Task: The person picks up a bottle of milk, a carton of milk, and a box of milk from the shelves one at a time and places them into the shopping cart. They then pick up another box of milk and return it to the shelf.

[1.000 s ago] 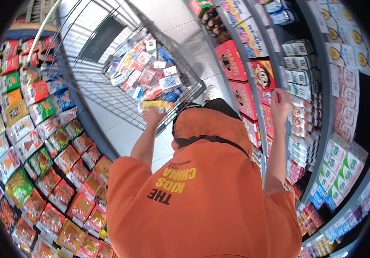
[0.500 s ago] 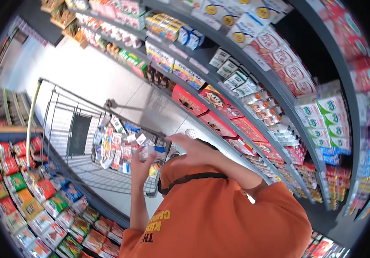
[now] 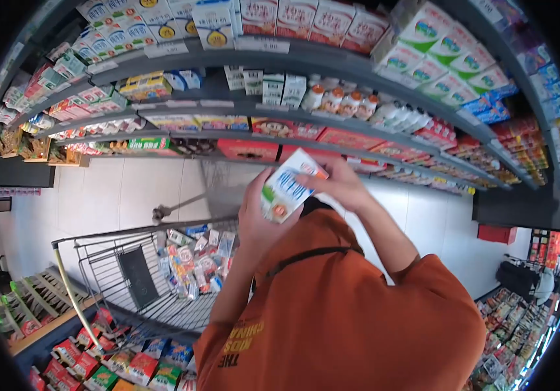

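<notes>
A white milk carton [image 3: 293,185] with blue lettering and a green patch is held tilted in front of my chest. My left hand [image 3: 263,212] wraps round its left and lower side. At its upper right, my right hand [image 3: 337,185] grips the carton, with fingers lying over its printed face. Below and to the left of my hands, a wire shopping cart [image 3: 140,277] holds a heap of packaged goods [image 3: 195,260]. My left forearm hides part of that heap.
Curved shelves [image 3: 215,62] ahead carry rows of milk cartons [image 3: 312,23], small bottles [image 3: 342,101] and red boxes [image 3: 247,149]. A display of snack packets [image 3: 143,365] stands at lower left. More packaged goods [image 3: 514,332] stand at lower right.
My view has turned towards the shelves. Both hands, apart over the cart before, now meet on the carton higher up, in front of the lower shelf.
</notes>
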Action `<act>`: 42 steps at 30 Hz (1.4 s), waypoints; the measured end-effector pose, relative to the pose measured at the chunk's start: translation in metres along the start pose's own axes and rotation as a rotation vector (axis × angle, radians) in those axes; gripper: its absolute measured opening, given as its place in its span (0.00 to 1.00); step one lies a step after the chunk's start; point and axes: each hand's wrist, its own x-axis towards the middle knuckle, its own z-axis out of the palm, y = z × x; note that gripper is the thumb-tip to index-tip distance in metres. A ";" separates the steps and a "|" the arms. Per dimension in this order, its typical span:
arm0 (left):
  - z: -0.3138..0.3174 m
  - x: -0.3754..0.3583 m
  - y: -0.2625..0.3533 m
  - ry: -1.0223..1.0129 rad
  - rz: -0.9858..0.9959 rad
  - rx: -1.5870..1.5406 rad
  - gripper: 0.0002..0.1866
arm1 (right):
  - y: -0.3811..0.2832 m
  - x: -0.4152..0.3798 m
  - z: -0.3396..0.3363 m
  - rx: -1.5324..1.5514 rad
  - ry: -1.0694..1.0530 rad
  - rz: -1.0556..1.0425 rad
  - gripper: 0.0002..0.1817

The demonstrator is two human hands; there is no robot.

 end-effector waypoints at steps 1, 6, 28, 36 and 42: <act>0.006 0.002 0.004 -0.010 0.018 -0.011 0.49 | -0.007 -0.007 -0.004 0.031 0.019 0.021 0.23; 0.022 0.025 0.035 0.038 0.035 -0.223 0.48 | -0.006 -0.021 -0.032 0.247 0.004 -0.071 0.29; 0.049 0.060 0.063 0.173 0.220 -0.031 0.36 | -0.037 0.011 -0.078 0.212 -0.186 -0.044 0.23; 0.026 0.044 0.057 0.243 0.148 0.091 0.38 | -0.029 0.029 -0.049 0.165 -0.227 0.039 0.23; 0.006 0.005 0.033 0.265 -0.059 0.104 0.40 | -0.008 0.038 -0.012 0.150 -0.309 0.120 0.22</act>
